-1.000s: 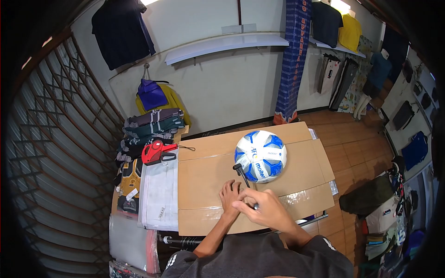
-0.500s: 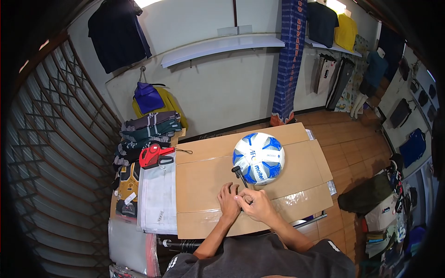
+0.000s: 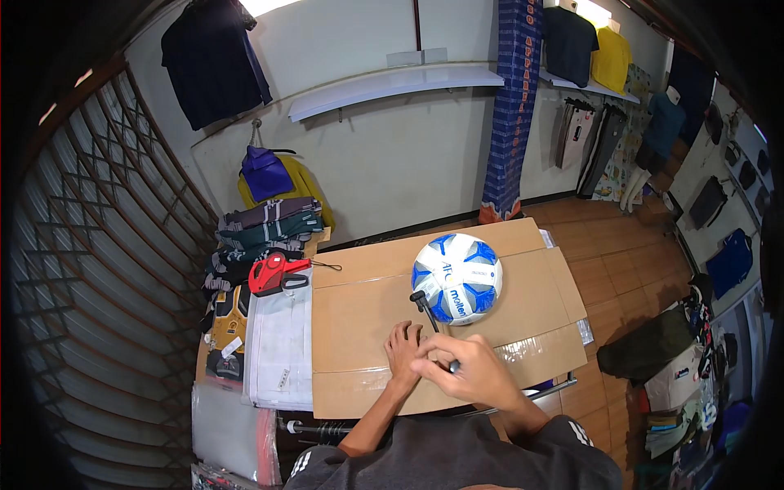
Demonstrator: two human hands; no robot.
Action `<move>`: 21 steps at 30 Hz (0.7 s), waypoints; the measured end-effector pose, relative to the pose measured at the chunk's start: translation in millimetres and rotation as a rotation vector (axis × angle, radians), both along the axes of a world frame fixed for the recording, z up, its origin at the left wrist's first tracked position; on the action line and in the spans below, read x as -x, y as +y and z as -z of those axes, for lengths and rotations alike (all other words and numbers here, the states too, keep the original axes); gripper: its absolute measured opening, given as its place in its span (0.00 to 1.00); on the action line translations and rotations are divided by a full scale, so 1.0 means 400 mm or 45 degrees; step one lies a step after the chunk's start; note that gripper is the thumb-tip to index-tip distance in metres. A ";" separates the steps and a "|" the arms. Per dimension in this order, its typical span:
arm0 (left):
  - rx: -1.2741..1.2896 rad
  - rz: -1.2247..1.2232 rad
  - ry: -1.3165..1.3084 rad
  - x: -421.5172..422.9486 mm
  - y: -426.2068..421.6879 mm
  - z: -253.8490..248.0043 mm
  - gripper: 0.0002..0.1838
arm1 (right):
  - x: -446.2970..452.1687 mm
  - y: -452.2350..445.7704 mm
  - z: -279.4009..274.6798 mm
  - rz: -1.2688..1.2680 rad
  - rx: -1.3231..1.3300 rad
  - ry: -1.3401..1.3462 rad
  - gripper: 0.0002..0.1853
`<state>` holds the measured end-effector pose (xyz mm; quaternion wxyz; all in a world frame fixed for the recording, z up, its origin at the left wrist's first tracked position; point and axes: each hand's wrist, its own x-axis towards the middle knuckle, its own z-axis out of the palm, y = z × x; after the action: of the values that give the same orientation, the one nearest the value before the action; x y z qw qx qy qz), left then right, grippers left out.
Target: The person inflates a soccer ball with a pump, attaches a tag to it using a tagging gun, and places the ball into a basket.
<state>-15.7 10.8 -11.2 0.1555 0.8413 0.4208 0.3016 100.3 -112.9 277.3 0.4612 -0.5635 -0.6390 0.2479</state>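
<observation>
right fingers (image 3: 449,344) shifted rightward; ball (image 3: 456,279) just beyond them.

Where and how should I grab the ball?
Both palms on the ball, probably at its widest, one from the left, one from the right. It's round with no handle, so opposite palms should stop it rolling. Mind the black tool at its near-left edge.

Ball (image 3: 456,279) on cardboard (image 3: 359,314), right hand (image 3: 469,369) near

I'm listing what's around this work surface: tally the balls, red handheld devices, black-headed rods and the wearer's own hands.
Ball: 1
Red handheld device: 1
Black-headed rod: 1
Hands, left hand and right hand: 2
Total: 5
</observation>
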 end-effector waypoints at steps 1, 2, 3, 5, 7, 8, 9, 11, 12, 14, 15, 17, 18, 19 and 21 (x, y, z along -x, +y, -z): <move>0.010 -0.017 0.003 -0.004 0.004 0.010 0.26 | -0.003 -0.012 -0.033 -0.026 -0.005 0.012 0.10; 0.020 -0.035 0.005 -0.007 0.007 0.020 0.26 | -0.001 -0.007 -0.025 -0.027 -0.038 0.047 0.10; 0.027 -0.029 0.006 -0.006 0.006 0.021 0.26 | 0.005 0.000 -0.006 -0.028 -0.072 0.080 0.09; 0.038 -0.020 0.005 -0.005 0.007 0.014 0.26 | 0.017 0.025 0.036 -0.013 -0.110 0.098 0.09; 0.049 -0.004 0.004 -0.001 0.002 -0.016 0.26 | 0.024 0.051 0.088 0.025 -0.110 0.071 0.10; 0.057 0.004 0.005 0.001 -0.002 -0.024 0.26 | 0.024 0.060 0.114 0.041 -0.076 0.051 0.10; 0.062 0.012 -0.008 0.003 0.000 -0.020 0.26 | 0.024 0.070 0.140 0.055 -0.045 0.031 0.11; 0.070 0.021 -0.039 0.003 0.003 -0.012 0.26 | 0.022 0.091 0.185 0.083 -0.004 -0.002 0.12; 0.070 0.027 -0.043 0.004 0.002 -0.011 0.26 | 0.022 0.099 0.205 0.100 0.008 -0.013 0.12; 0.068 0.038 -0.049 0.007 0.002 -0.011 0.26 | 0.025 0.110 0.246 0.132 0.024 -0.015 0.13; 0.058 0.033 -0.057 0.007 0.004 -0.006 0.26 | 0.030 0.114 0.267 0.142 0.029 -0.007 0.13; 0.040 0.023 -0.073 0.003 0.006 0.007 0.26 | 0.038 0.120 0.304 0.163 0.021 -0.013 0.13; 0.039 0.020 -0.076 0.003 0.006 0.006 0.26 | 0.042 0.122 0.319 0.174 0.009 -0.027 0.13; 0.038 0.018 -0.079 0.004 0.006 0.006 0.25 | 0.044 0.125 0.330 0.186 -0.004 -0.041 0.13; 0.044 0.017 -0.085 0.001 0.003 0.008 0.25 | 0.045 0.129 0.340 0.198 -0.043 -0.004 0.13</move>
<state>-16.0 12.2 -14.3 0.1858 0.8307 0.4150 0.3212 82.3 -61.2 141.3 0.4874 -0.6039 -0.5982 0.1996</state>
